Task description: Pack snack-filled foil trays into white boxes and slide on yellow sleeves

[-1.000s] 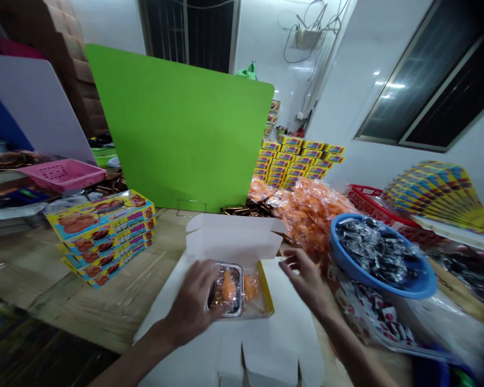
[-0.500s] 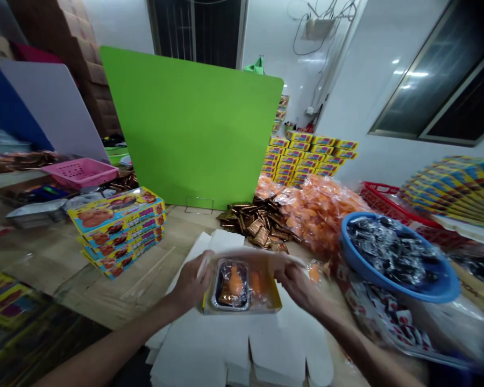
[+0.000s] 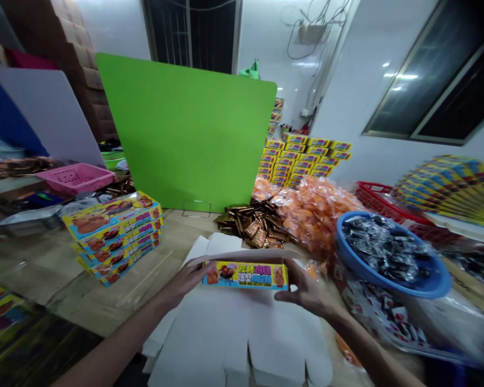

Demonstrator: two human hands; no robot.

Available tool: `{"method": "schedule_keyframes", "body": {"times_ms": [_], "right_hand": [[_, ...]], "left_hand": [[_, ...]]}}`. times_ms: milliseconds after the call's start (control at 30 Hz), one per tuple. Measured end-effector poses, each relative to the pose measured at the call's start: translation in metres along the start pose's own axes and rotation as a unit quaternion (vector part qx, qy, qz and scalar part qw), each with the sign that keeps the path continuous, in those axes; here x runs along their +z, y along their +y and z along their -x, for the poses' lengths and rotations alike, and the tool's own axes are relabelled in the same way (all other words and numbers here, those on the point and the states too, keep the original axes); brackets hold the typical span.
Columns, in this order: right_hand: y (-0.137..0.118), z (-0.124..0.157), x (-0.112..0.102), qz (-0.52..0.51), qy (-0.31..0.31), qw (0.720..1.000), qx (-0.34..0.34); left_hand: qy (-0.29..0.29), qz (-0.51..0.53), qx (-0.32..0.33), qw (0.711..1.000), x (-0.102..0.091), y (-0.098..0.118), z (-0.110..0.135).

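Note:
A printed yellow and blue cardboard box is held between my hands, its long printed side turned toward me. My left hand grips the left end, its fingers partly hidden behind the box. Around the right end curls my right hand, thumb at the lower front corner. A pale lid edge shows behind the printed side; the contents are hidden. Beneath lie flat white unfolded cartons. Just beyond the box sits a pile of brown-gold sachets, beside a heap of bagged orange pieces.
To the left stand stacked printed boxes and a pink basket. A green board rises behind. On the right are a blue basin of wrapped black items, a red basket and fanned-out cartons. More boxes are stacked at the back.
The box lay open, showing a tray and orange pieces inside. Now its printed side faces me and the contents are covered. My right hand has shifted around the right end.

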State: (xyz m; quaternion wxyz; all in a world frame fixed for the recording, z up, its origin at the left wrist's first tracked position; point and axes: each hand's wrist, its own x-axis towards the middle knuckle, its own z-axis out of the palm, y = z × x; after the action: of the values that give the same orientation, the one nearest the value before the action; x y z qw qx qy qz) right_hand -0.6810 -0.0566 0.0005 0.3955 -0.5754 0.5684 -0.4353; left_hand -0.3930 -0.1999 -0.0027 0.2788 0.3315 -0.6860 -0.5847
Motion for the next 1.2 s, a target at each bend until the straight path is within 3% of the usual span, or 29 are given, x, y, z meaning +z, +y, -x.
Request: {"method": "schedule_keyframes", "body": {"times_ms": [133, 200, 300, 400, 500, 567, 633, 967, 1067, 1200], "right_hand": [[0.004, -0.023, -0.002, -0.116, 0.000, 0.993, 0.025], [0.005, -0.026, -0.005, -0.136, -0.005, 0.991, 0.015], [-0.007, -0.024, -0.023, -0.045, 0.053, 0.997, 0.014], [-0.037, -0.028, -0.048, 0.141, 0.102, 0.985, 0.009], [-0.065, -0.040, -0.060, 0.215, -0.012, 0.976, 0.020], [-0.074, -0.049, -0.059, 0.181, -0.095, 0.979, 0.030], [-0.077, -0.053, -0.055, 0.168, -0.128, 0.977, 0.039], [-0.085, -0.047, -0.054, 0.236, -0.125, 0.960, 0.080], [-0.079, -0.045, -0.048, 0.288, -0.126, 0.949, 0.034], [-0.067, -0.042, -0.029, 0.441, -0.090, 0.890, -0.076]], "left_hand": [[-0.001, 0.174, -0.008, 0.985, 0.019, 0.001, -0.022], [0.026, 0.231, 0.002, 0.973, 0.028, -0.004, -0.028], [0.073, 0.256, -0.004, 0.964, 0.035, -0.009, -0.031], [0.080, 0.253, -0.017, 0.964, 0.033, -0.008, -0.030], [0.078, 0.253, -0.017, 0.964, 0.031, -0.006, -0.030], [0.077, 0.253, -0.018, 0.964, 0.031, -0.006, -0.031], [0.072, 0.252, -0.017, 0.965, 0.032, -0.007, -0.031], [0.048, 0.251, -0.029, 0.966, 0.029, -0.006, -0.029], [0.048, 0.252, -0.029, 0.966, 0.031, -0.005, -0.028], [0.056, 0.253, -0.014, 0.966, 0.034, -0.007, -0.026]]}}
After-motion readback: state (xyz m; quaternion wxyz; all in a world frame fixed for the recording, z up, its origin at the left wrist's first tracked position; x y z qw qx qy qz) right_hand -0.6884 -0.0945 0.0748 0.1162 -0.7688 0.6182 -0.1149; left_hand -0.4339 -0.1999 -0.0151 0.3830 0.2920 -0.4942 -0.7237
